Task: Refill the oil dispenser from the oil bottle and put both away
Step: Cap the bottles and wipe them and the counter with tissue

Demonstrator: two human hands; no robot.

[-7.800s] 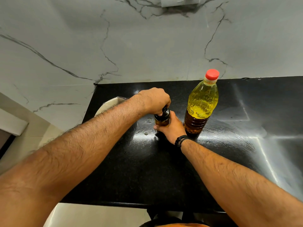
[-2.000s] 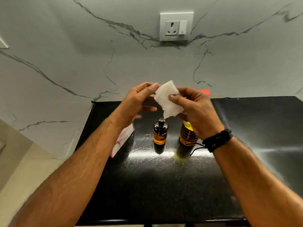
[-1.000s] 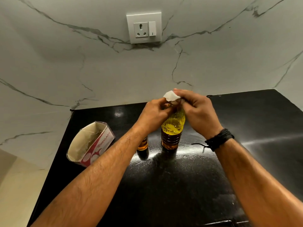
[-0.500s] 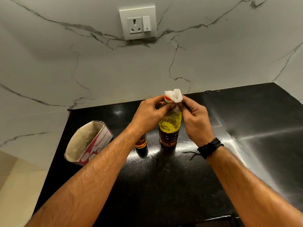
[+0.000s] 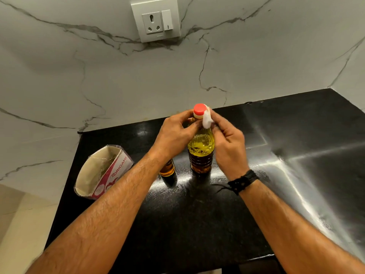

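Observation:
The oil bottle (image 5: pixel 201 149), clear plastic with yellow oil and a red cap (image 5: pixel 199 109), stands upright on the black counter (image 5: pixel 197 224). My left hand (image 5: pixel 173 135) grips the bottle's neck from the left. My right hand (image 5: pixel 227 141) pinches a small white tissue (image 5: pixel 207 119) against the right side of the neck, just below the cap. The small oil dispenser (image 5: pixel 167 169) with amber oil stands left of the bottle. My left wrist hides its top.
An open pink-and-white tissue box (image 5: pixel 102 173) lies on its side near the counter's left edge. A wall socket (image 5: pixel 156 19) sits on the marble backsplash. The counter stretches away to the right, shiny with glare.
The tissue has slid from over the cap down to the right side of the neck, and the red cap now shows. Both hands stay at the bottle's top.

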